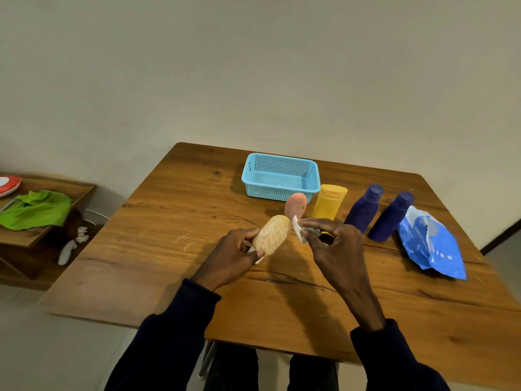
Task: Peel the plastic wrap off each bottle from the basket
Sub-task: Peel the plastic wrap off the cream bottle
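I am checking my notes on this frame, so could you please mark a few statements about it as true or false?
1. The blue basket has no bottles in it. True.
2. The left hand holds the cream bottle. True.
3. The right hand lies flat and idle. False: its grip pinches a white piece of plastic wrap next to the cream bottle.
4. Three dark blue bottles are standing. False: only two dark blue bottles stand there.
5. The yellow bottle lies on its side. False: it stands upright, between the pink bottle and the dark blue ones.
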